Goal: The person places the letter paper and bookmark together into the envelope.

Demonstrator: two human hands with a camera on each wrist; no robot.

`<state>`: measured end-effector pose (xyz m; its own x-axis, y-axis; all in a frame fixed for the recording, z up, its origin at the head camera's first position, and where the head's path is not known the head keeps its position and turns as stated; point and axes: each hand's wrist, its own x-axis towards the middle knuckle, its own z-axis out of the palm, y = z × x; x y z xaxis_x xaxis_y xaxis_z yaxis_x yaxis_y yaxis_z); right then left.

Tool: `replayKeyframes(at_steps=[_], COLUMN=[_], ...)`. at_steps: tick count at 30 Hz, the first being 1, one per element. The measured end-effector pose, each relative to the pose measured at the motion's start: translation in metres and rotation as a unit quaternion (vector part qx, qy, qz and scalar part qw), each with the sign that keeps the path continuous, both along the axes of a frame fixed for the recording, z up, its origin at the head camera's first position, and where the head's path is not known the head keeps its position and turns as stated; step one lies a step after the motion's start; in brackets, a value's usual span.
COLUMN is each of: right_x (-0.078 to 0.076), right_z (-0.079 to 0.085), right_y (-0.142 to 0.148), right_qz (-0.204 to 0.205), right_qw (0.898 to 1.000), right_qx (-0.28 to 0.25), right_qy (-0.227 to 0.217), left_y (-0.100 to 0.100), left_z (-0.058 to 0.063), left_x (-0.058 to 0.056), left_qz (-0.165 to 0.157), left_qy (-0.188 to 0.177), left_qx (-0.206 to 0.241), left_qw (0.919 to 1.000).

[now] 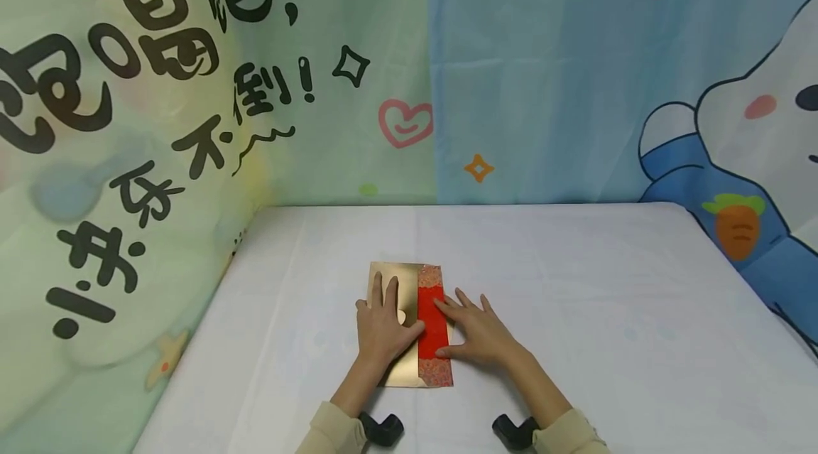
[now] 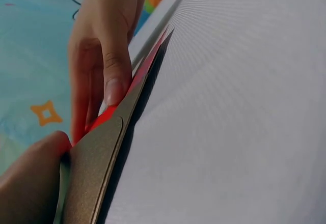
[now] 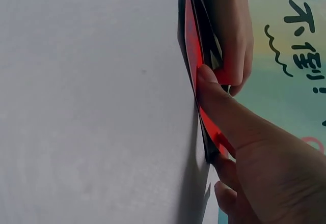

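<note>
A gold card (image 1: 404,373) lies on the white table, with a red panel (image 1: 432,322) along its right side that has speckled, patterned ends. My left hand (image 1: 385,332) rests on the gold part, index and middle fingers straight, thumb reaching to the red panel. From the right, my right hand (image 1: 483,334) touches the red panel's outer edge with fingers spread and thumb lower down. In the right wrist view the right thumb (image 3: 219,99) presses flat along the red surface. The left wrist view shows the gold card (image 2: 97,168) edge-on, its near edge slightly raised above its shadow.
The white tabletop (image 1: 607,312) stretches around the card. Printed fabric (image 1: 537,70) hangs behind the table, and a matching sheet (image 1: 77,227) with large characters hangs on the left. Black wrist mounts (image 1: 383,430) show at both sleeves.
</note>
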<state>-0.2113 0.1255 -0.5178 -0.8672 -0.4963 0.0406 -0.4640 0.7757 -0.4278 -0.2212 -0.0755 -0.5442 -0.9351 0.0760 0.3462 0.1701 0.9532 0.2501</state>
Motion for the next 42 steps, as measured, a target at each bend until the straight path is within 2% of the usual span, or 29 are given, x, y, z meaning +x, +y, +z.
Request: replayKeyframes(at_steps=[7,21,28,34,40,42], right_x=[0.002,0.003,0.006,0.007,0.0,-0.003], right_z=[0.0,0.0,0.001,0.003,0.0,0.0], right_y=[-0.011,-0.013,-0.021,-0.021,-0.006,-0.003], right_qz=[-0.006,-0.046,-0.056,-0.034,0.025,0.04], right_qw=[1.0,0.997,0.996,0.998,0.999,0.999], right_qx=[0.018,0.066,0.068,0.049,0.009,0.006], right_qy=[0.016,0.019,0.022,0.004,-0.035,-0.035], left_y=[-0.003,-0.001,-0.001,0.001,0.001,0.001], left_z=[-0.002,-0.001,-0.001,-0.001,0.0,0.0], left_x=[-0.001,0.0,-0.001,-0.001,-0.002,-0.002], left_qz=[0.0,0.001,0.005,0.002,0.001,0.002], left_qy=[0.011,-0.006,-0.008,-0.006,-0.003,-0.002], left_qx=[-0.01,0.001,0.004,0.009,0.021,0.023], left_qw=[0.9999,1.0,0.9999,0.9999,0.9998,0.9997])
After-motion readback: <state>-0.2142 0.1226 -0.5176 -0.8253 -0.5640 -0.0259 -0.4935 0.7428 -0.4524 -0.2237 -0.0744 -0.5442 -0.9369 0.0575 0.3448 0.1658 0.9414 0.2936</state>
